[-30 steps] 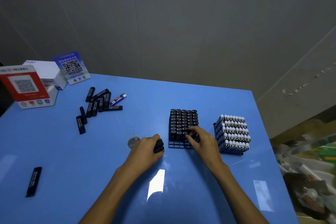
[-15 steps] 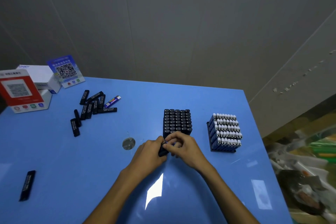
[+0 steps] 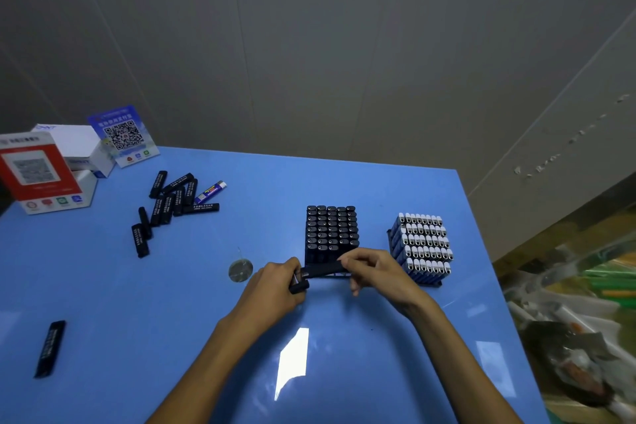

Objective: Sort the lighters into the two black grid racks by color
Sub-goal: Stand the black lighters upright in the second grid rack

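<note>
**Black lighter held between two hands in front of the black rack**

The person holds one black lighter [image 3: 321, 271] lying sideways between both hands, just at the near side of the rack of black lighters [image 3: 331, 234]. The right hand [image 3: 375, 274] pinches its right end with curled fingers. The left hand [image 3: 275, 286] is curled around other black lighters [image 3: 298, 286], whose ends stick out of the fist; how many I cannot tell.

The held lighter is long, slim and matte black. The rack behind it is packed with upright black lighters, only the near row has gaps. Toward the right edge of the table stands the rack of blue lighters [image 3: 422, 248], with white and silver tops, tightly filled.

A loose pile of black lighters [image 3: 168, 206] lies toward the far left corner, with one blue lighter [image 3: 210, 192] beside it. One single black lighter [image 3: 51, 348] lies near the left edge.

The table [image 3: 137, 303] is glossy blue and reflects a lamp. A small round disc [image 3: 240, 270] lies left of the hands. White boxes [image 3: 74, 151] and QR code signs [image 3: 124, 136] stand at the far left corner. Behind is a grey panel wall [image 3: 309, 45].
</note>
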Demonstrator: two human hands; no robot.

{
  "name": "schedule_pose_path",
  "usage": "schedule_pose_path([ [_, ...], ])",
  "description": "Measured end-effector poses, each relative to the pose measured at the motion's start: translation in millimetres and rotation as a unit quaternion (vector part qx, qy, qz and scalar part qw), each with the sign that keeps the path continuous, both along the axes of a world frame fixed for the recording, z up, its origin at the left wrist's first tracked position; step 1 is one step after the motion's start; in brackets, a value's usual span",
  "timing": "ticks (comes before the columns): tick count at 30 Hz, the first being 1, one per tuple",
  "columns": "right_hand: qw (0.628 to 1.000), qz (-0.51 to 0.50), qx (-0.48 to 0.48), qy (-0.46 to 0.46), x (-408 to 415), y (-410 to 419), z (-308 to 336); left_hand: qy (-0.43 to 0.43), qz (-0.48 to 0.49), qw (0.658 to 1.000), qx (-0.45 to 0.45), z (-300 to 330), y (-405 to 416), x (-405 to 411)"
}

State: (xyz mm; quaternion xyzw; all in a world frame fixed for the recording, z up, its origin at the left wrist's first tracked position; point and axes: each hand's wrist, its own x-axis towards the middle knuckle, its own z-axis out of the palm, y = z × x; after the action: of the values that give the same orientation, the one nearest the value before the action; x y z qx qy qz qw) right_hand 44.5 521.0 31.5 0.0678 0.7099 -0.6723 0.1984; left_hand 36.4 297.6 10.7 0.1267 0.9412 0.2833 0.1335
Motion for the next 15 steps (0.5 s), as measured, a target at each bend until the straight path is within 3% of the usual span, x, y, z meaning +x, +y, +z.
schedule_pose_path([
  [6, 0.995, -0.07, -0.068, -0.033, 3.1, 12.2, -8.1, -0.017, 0.005, 1.0, 0.02, -2.2, -3.6, -0.4],
  [15, 0.995, -0.055, -0.062, -0.054, 5.9, 9.1, -16.0, -0.011, 0.001, 1.0, 0.026, -4.9, 0.1, 0.3],
])
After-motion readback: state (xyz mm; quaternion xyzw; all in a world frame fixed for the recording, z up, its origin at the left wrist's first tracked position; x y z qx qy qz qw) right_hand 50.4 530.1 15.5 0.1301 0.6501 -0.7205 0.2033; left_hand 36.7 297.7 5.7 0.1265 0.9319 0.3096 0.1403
